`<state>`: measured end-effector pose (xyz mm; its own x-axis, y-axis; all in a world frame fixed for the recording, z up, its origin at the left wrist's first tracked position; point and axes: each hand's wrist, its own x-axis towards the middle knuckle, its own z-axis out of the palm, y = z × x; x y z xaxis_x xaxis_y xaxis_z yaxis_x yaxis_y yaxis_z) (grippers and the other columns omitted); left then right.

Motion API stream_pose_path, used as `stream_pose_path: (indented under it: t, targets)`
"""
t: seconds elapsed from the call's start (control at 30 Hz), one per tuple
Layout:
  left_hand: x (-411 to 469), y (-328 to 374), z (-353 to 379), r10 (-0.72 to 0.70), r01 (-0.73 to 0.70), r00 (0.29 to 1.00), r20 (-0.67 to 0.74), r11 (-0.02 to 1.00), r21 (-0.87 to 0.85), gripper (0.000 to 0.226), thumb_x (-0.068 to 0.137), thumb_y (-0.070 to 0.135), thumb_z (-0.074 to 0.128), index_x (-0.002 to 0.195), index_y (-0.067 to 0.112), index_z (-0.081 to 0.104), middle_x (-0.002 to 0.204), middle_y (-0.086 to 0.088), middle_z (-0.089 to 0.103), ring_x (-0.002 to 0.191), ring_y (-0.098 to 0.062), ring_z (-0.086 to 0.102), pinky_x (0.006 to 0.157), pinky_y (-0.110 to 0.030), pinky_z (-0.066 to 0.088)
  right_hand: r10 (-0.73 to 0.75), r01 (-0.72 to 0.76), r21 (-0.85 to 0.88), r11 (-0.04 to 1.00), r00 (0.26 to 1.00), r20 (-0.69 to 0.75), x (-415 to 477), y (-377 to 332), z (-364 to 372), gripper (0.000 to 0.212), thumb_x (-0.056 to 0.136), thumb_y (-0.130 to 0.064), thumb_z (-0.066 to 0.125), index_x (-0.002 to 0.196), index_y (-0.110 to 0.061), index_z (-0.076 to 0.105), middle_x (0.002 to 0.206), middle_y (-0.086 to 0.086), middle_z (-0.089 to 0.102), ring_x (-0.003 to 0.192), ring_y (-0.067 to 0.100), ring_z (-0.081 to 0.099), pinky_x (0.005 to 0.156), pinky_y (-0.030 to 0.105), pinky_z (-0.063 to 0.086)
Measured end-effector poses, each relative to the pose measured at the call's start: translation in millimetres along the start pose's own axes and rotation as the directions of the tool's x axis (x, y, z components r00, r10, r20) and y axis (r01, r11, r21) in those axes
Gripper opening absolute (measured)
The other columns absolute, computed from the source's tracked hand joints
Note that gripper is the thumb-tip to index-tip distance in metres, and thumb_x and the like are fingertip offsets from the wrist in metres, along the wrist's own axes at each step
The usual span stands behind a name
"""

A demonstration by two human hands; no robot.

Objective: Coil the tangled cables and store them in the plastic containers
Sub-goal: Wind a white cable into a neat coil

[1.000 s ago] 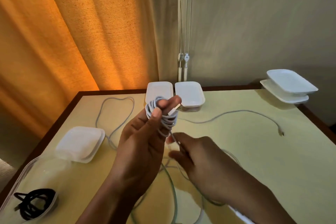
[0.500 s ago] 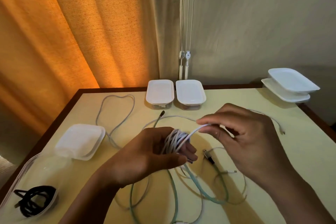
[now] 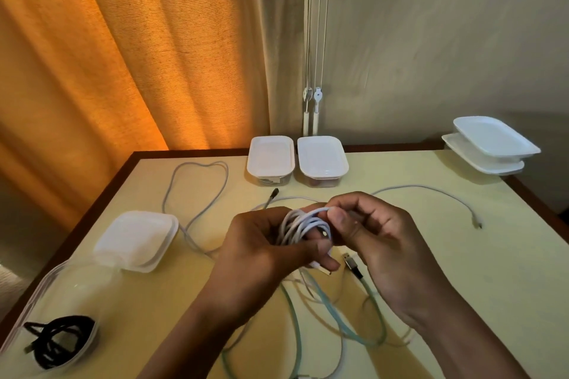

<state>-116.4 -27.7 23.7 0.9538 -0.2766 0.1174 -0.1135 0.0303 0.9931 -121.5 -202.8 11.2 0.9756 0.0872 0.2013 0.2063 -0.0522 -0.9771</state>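
Stock of the job as it stands. Stored: one black cable (image 3: 58,338), coiled, lying in the open clear container (image 3: 37,295) at the near left corner of the surface (image 3: 462,271), lid not yet on. Two lidded containers (image 3: 270,154) stand side by side at the far edge; something pale shows through the wall of the left one, and the rest I cannot read. In hand: one white cable (image 3: 300,221), wound into a bundle and, by my judgement, nearly finished. My left hand (image 3: 261,252) has its fingers curled round the bundle, thumb pressing a plug end down. My right hand (image 3: 378,243) has thumb and forefinger clamped on the topmost turn. Outstanding, all uncoiled: one teal cable (image 3: 338,311) in loose loops under my wrists; one pale cable (image 3: 197,181) looped at the far left; one thin white lead (image 3: 431,189) trailing right, and I cannot tell whether it joins the bundle. Spare: a stack of lids (image 3: 138,240) at the left. Change against half a second ago: my right hand stood apart then, drawing a strand out taut; now it sits against the bundle, that strand laid down as another turn.
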Motion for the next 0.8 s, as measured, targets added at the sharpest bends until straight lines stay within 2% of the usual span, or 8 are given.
stream_pose_path:
  t: [0.1,0.23,0.33,0.43,0.5,0.63,0.73,0.8]
  targets:
    - [-4,-5,11,0.109,-0.116,0.971,-0.214,0.993,-0.021,0.01,0.07,-0.01,0.079,0.072,-0.001,0.075,0.06,-0.023,0.067,0.05,-0.033,0.064,0.055,-0.038,0.055,-0.045,0.045,-0.011,0.999,0.999,0.021,1,-4,7,0.014,0.099,-0.03,0.059,0.099,-0.027,0.073,0.101,-0.001,0.076,0.099,0.017,0.071,0.088,0.032,0.057]
    - [-4,-6,16,0.078,-0.11,0.968,-0.24,0.986,-0.124,0.01,0.057,0.0,0.073,0.065,-0.003,0.069,0.054,-0.028,0.055,0.036,-0.029,0.048,0.043,-0.033,0.041,-0.123,0.125,-0.04,0.991,0.991,0.043,-1,-7,13,0.018,0.1,-0.031,0.053,0.105,-0.022,0.068,0.107,-0.004,0.074,0.104,0.019,0.069,0.087,0.027,0.057]
    - [-2,-4,21,-0.057,-0.01,0.963,-0.265,0.97,-0.243,0.01,0.05,-0.001,0.068,0.059,-0.005,0.064,0.049,-0.021,0.051,0.033,-0.025,0.041,0.04,-0.028,0.035,-0.167,0.168,-0.075,0.983,0.986,0.028,-3,-6,16,0.018,0.102,-0.03,0.054,0.105,-0.02,0.068,0.104,-0.007,0.073,0.103,0.017,0.069,0.083,0.021,0.054]
    - [3,-6,26,-0.309,0.095,0.881,-0.357,0.857,-0.506,0.006,0.047,-0.001,0.053,0.045,0.003,0.049,0.038,-0.007,0.034,0.03,-0.018,0.023,0.039,-0.023,0.026,-0.18,0.181,-0.208,0.961,0.983,0.021,-3,0,22,0.015,0.1,-0.029,0.057,0.105,-0.023,0.07,0.101,-0.013,0.071,0.103,0.013,0.067,0.082,0.018,0.053]
    - [6,-10,25,-0.414,0.136,0.835,-0.363,0.794,-0.592,0.012,0.052,-0.003,0.042,0.046,0.007,0.043,0.036,-0.004,0.027,0.03,-0.015,0.018,0.038,-0.024,0.025,-0.178,0.174,-0.31,0.934,0.984,0.017,-4,6,26,0.013,0.1,-0.029,0.058,0.104,-0.027,0.07,0.098,-0.017,0.069,0.1,0.008,0.067,0.079,0.014,0.051]
    - [5,-9,21,-0.373,0.209,0.895,-0.246,0.837,-0.506,0.016,0.045,-0.002,0.046,0.059,0.006,0.044,0.044,-0.006,0.032,0.026,-0.015,0.019,0.036,-0.022,0.025,-0.082,0.079,-0.314,0.946,0.997,0.003,-4,12,21,0.012,0.102,-0.034,0.053,0.102,-0.033,0.065,0.095,-0.016,0.069,0.096,0.007,0.065,0.076,0.013,0.048]
    - [7,-3,16,-0.261,0.193,0.955,-0.142,0.908,-0.372,0.03,0.032,0.002,0.052,0.061,-0.001,0.05,0.055,-0.015,0.036,0.027,-0.018,0.023,0.038,-0.024,0.03,-0.024,0.04,-0.202,0.979,0.996,0.082,-2,9,16,0.026,0.104,-0.043,0.044,0.109,-0.029,0.066,0.101,-0.011,0.071,0.1,0.009,0.066,0.083,0.019,0.051]
    - [10,-3,12,-0.215,0.184,0.974,-0.076,0.938,-0.295,0.022,0.041,-0.001,0.054,0.062,-0.006,0.053,0.054,-0.018,0.042,0.028,-0.02,0.03,0.04,-0.022,0.034,-0.022,0.037,-0.128,0.991,0.993,0.116,-3,6,12,0.031,0.1,-0.048,0.047,0.11,-0.027,0.067,0.101,-0.007,0.072,0.098,0.011,0.067,0.085,0.024,0.053]
